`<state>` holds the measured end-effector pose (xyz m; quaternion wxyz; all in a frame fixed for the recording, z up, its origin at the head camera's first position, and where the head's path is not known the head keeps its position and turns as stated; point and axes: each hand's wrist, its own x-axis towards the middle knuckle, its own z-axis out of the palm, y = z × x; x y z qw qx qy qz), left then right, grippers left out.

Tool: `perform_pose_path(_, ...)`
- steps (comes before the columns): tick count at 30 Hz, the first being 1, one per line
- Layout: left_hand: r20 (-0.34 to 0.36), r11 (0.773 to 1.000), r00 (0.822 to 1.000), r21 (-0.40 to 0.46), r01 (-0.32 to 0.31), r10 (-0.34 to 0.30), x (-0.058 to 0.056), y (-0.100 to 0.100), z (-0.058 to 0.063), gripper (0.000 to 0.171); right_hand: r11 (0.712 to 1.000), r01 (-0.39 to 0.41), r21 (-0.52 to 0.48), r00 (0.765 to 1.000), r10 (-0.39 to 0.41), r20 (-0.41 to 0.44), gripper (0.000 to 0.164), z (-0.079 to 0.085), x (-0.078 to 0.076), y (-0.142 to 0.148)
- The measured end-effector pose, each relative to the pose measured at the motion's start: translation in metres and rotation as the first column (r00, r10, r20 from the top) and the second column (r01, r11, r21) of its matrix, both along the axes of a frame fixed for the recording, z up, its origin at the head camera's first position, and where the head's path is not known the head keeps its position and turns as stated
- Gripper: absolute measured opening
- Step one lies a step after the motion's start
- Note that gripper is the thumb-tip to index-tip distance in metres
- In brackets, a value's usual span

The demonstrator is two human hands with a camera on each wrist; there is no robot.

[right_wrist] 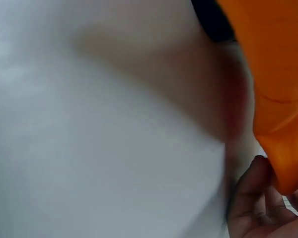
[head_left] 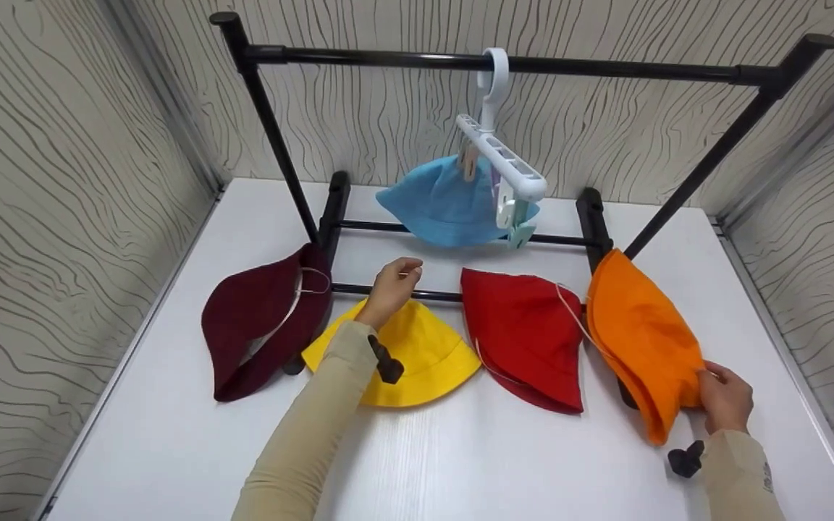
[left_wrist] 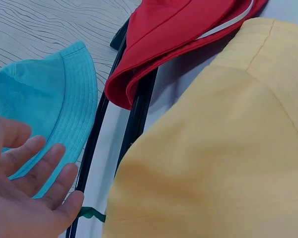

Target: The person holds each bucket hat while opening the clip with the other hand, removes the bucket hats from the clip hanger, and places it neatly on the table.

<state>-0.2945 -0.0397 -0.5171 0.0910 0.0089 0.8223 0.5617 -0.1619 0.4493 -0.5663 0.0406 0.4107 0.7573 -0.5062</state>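
Note:
My right hand [head_left: 727, 398] pinches the right side of an orange bucket hat [head_left: 638, 318] at the right of the table; in the right wrist view its cloth [right_wrist: 283, 99] hangs down into the fingers. The left hand [head_left: 392, 289] hovers over the far part of a yellow bucket hat [head_left: 424, 354], its fingers loosely bent around nothing. Behind that hand, a light blue bucket hat [head_left: 431, 202] is clipped by a clothespin [head_left: 470, 163] to a white clip hanger [head_left: 504, 159], which hooks over the black rack's top bar [head_left: 388, 59].
A red bucket hat [head_left: 522, 333] with a white string lies between the yellow and orange ones. At the left is a dark maroon hat [head_left: 250, 318]. The rack's lower bars [head_left: 431, 295] run behind the front hats. Wood-patterned walls [head_left: 19, 217] enclose the white table [head_left: 171, 449].

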Motion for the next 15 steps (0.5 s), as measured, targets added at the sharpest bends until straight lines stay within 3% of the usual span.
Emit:
perform_pose_path(6,0.019,1.000,1.000,0.005,-0.013,0.013,-0.001,-0.002,-0.001,0.032,0.988,-0.083,0.128,0.996,0.086,-0.012,0.058,0.014,-0.003,0.003)
perform_pose_path(15,0.056,0.999,0.998,0.011,-0.033,0.032,0.000,-0.001,-0.002,0.031,0.968,-0.158,0.196,0.987,0.163,-0.009,0.056,0.036,-0.010,-0.002)
